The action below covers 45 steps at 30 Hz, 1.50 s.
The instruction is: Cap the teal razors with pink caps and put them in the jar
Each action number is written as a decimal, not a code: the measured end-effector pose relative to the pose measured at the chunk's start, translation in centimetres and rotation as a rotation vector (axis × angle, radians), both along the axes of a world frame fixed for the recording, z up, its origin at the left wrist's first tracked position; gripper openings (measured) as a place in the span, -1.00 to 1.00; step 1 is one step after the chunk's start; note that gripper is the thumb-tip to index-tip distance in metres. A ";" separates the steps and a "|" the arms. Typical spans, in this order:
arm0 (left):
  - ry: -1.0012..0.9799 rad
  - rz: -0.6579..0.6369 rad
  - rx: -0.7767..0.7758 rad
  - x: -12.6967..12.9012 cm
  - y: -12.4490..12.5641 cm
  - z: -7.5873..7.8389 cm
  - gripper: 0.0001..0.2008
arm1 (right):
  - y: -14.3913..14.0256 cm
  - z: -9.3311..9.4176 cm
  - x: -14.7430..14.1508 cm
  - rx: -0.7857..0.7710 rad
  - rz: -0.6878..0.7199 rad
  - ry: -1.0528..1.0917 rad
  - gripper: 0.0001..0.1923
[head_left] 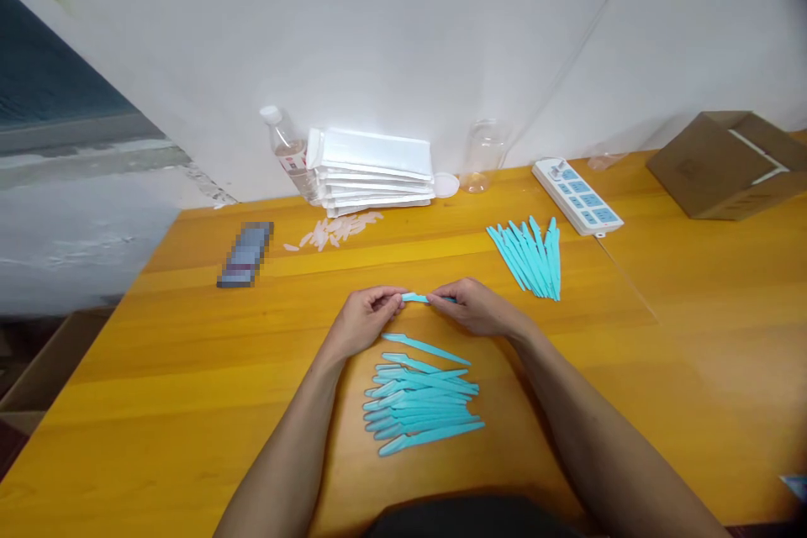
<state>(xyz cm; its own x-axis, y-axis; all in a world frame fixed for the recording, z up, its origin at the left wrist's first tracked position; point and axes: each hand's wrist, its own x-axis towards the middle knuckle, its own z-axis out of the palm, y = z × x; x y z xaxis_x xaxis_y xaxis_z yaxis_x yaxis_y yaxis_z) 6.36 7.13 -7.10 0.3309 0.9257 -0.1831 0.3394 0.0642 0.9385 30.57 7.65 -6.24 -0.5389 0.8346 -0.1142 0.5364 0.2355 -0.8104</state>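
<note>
Both hands, left point(366, 318) and right point(474, 305), pinched one slim turquoise plastic razor point(419, 298) by its ends; glossy wooden counter point(189, 370) lay open around them.

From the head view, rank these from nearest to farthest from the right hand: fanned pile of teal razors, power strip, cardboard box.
From the right hand:
1. Fanned pile of teal razors, just up and right.
2. Power strip, behind them near the wall.
3. Cardboard box, far right.

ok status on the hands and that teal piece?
Left hand and right hand both pinch one teal stick above the table. Teal pile near wrists. Nothing blocking.
</note>
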 end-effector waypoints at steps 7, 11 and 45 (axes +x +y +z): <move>0.189 -0.118 0.011 -2.0 -4.2 2.9 -0.68 | 0.2 1.3 1.9 0.190 -0.293 -0.171 -0.47; 0.278 -0.105 0.169 -2.4 -6.8 2.6 -0.73 | 1.2 0.8 4.2 0.227 -0.766 -0.525 -0.65; 1.112 0.052 0.556 -2.7 13.9 1.2 -0.69 | 2.4 -0.3 8.0 0.069 -0.993 -0.580 -0.69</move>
<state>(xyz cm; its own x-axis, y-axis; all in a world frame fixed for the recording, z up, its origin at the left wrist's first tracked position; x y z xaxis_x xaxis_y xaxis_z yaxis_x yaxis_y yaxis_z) 3.63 21.06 -5.88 0.2085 0.9747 0.0805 0.9759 -0.2127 0.0481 38.55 10.02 -6.50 0.4781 0.8757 -0.0680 0.7979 -0.4654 -0.3830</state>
